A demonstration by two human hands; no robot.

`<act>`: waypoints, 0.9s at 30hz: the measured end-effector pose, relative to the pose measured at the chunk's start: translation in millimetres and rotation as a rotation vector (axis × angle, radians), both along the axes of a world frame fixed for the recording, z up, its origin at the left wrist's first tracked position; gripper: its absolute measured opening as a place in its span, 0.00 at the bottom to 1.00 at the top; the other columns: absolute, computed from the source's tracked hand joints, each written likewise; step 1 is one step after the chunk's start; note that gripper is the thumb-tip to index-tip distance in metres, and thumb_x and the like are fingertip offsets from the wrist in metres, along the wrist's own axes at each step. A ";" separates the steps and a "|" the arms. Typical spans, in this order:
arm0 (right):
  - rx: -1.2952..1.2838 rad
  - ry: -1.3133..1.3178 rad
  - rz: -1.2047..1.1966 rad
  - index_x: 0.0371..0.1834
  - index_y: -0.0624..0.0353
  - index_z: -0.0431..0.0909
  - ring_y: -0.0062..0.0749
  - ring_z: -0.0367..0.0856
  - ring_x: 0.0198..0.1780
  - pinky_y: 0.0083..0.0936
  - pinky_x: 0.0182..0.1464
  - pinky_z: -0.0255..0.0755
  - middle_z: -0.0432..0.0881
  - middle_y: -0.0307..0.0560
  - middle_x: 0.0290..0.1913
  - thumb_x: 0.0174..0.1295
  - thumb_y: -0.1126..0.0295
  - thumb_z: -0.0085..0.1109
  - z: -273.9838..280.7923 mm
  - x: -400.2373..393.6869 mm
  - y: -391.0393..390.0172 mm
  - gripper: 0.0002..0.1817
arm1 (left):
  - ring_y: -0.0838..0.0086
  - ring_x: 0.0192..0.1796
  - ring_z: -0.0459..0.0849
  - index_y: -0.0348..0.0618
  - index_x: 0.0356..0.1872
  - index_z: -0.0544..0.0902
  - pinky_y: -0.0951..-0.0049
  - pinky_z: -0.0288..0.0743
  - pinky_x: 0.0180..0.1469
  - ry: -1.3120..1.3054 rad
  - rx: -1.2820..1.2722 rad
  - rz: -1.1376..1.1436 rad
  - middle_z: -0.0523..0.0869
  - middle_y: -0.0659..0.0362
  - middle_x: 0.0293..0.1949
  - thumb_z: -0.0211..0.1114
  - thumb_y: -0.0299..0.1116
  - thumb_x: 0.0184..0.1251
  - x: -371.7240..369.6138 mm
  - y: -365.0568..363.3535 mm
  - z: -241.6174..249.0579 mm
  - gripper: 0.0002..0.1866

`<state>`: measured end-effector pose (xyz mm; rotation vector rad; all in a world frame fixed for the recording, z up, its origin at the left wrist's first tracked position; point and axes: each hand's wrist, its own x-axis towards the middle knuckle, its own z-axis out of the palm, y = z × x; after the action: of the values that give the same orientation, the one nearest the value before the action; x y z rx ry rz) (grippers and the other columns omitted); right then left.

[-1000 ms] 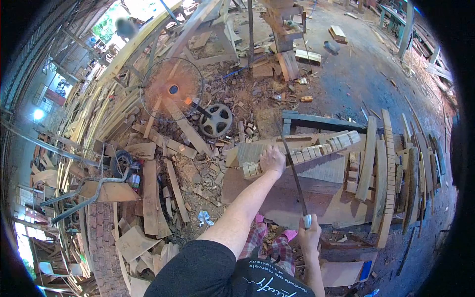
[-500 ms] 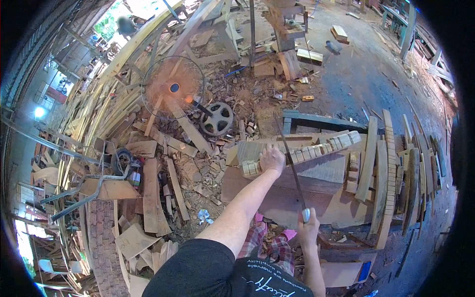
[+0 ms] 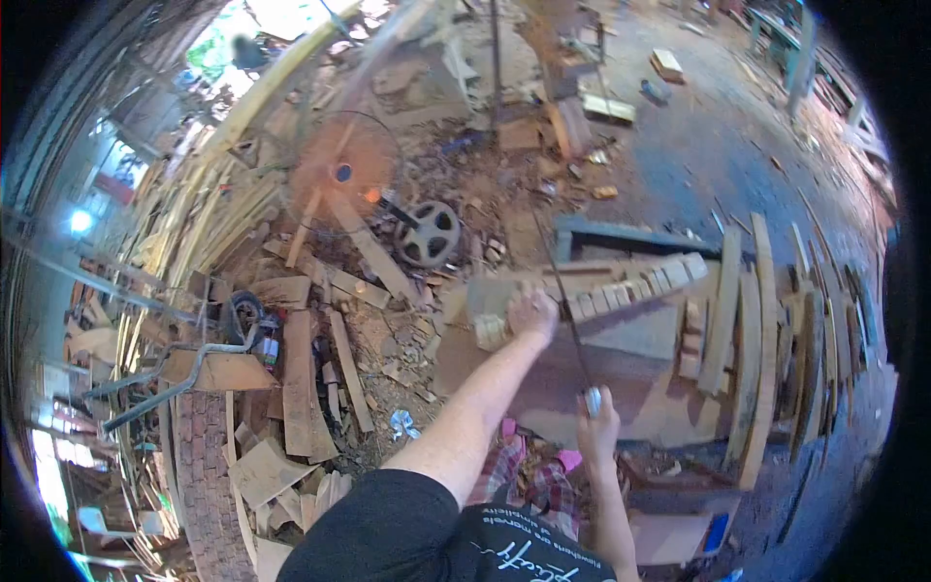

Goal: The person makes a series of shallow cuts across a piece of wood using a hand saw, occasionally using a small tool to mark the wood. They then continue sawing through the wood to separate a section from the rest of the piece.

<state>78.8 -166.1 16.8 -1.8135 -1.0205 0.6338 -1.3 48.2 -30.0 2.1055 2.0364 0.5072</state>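
My left hand [image 3: 533, 312] is closed over a curved wooden piece [image 3: 635, 291] with a row of notches along it, pressing it down on a low wooden bench [image 3: 543, 378]. In my right hand [image 3: 599, 427] is the pale handle of a handsaw [image 3: 570, 320], its long dark blade seen edge-on. The blade crosses the notched piece just right of my left hand. How deep it sits in the wood cannot be made out.
A round wire-guarded fan [image 3: 344, 175] stands ahead to the left. Curved boards [image 3: 756, 359] lean in a row at the right. Wood offcuts [image 3: 301, 388] and chips cover the floor at left. A dark frame [image 3: 640, 236] lies behind the bench.
My right hand has pushed forward, away from my body, carrying the handsaw with it. My left hand and the notched wooden piece stay about where they were.
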 end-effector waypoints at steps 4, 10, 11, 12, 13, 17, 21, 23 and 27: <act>-0.108 -0.022 0.039 0.34 0.62 0.68 0.58 0.76 0.34 0.39 0.35 0.69 0.75 0.60 0.29 0.63 0.68 0.59 -1.5 11.1 -15.5 0.11 | 0.52 0.56 0.76 0.41 0.48 0.81 0.53 0.66 0.59 0.008 -0.075 0.018 0.80 0.45 0.51 0.47 0.38 0.64 -3.6 7.3 -18.9 0.20; -0.184 0.004 0.073 0.35 0.61 0.67 0.61 0.76 0.33 0.44 0.33 0.68 0.74 0.61 0.28 0.64 0.66 0.59 -0.1 11.5 -73.4 0.12 | 0.56 0.51 0.80 0.45 0.43 0.83 0.54 0.72 0.52 0.099 -0.095 -0.023 0.82 0.51 0.46 0.51 0.34 0.61 2.1 4.4 18.4 0.15; -0.159 -0.010 0.068 0.35 0.61 0.67 0.62 0.76 0.35 0.45 0.34 0.68 0.75 0.62 0.29 0.64 0.65 0.59 -1.9 10.0 -56.0 0.12 | 0.56 0.51 0.80 0.45 0.43 0.83 0.54 0.72 0.52 0.099 -0.098 -0.024 0.82 0.51 0.46 0.51 0.34 0.61 1.1 4.6 16.3 0.15; -0.133 -0.024 0.062 0.36 0.62 0.67 0.64 0.76 0.36 0.46 0.35 0.68 0.76 0.62 0.30 0.64 0.65 0.58 -2.9 8.5 -34.5 0.13 | 0.56 0.50 0.81 0.45 0.43 0.83 0.54 0.72 0.51 0.102 -0.066 -0.031 0.82 0.51 0.45 0.51 0.34 0.61 -0.4 4.4 12.9 0.15; -0.098 -0.018 0.061 0.37 0.62 0.67 0.64 0.76 0.37 0.46 0.35 0.69 0.76 0.62 0.32 0.63 0.65 0.58 -13.4 7.3 -8.4 0.12 | 0.56 0.49 0.81 0.45 0.42 0.83 0.54 0.73 0.51 0.104 -0.032 -0.038 0.83 0.51 0.45 0.52 0.34 0.60 -1.0 4.8 10.3 0.14; -0.077 0.000 0.090 0.38 0.61 0.68 0.64 0.76 0.39 0.47 0.37 0.69 0.77 0.62 0.35 0.63 0.67 0.58 -21.4 11.2 1.2 0.11 | 0.57 0.49 0.81 0.46 0.42 0.84 0.54 0.73 0.51 0.158 -0.090 -0.018 0.82 0.51 0.45 0.52 0.34 0.60 -1.0 8.0 6.4 0.14; -0.159 -0.008 0.103 0.40 0.61 0.68 0.63 0.76 0.39 0.47 0.37 0.69 0.77 0.62 0.35 0.62 0.68 0.58 -6.4 13.0 -80.5 0.11 | 0.58 0.50 0.81 0.46 0.41 0.84 0.55 0.73 0.51 0.123 -0.087 0.004 0.83 0.52 0.45 0.52 0.34 0.60 3.8 5.2 17.4 0.14; -0.214 0.035 0.111 0.40 0.61 0.68 0.63 0.76 0.39 0.47 0.38 0.69 0.77 0.62 0.35 0.62 0.68 0.58 -9.1 13.4 -88.1 0.11 | 0.54 0.47 0.83 0.41 0.38 0.84 0.54 0.75 0.49 0.131 -0.081 -0.019 0.83 0.48 0.43 0.52 0.36 0.61 2.8 3.6 21.5 0.14; -0.131 -0.021 0.093 0.38 0.61 0.68 0.64 0.75 0.38 0.47 0.37 0.68 0.76 0.62 0.33 0.62 0.67 0.58 -24.1 11.5 -10.1 0.11 | 0.58 0.50 0.81 0.45 0.40 0.84 0.54 0.74 0.50 0.154 -0.080 -0.007 0.82 0.52 0.46 0.52 0.34 0.61 2.0 5.7 12.2 0.14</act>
<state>90.2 -176.2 -7.3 -1.8982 -1.1048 0.7550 0.7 53.8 -17.9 2.1649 2.0905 0.2652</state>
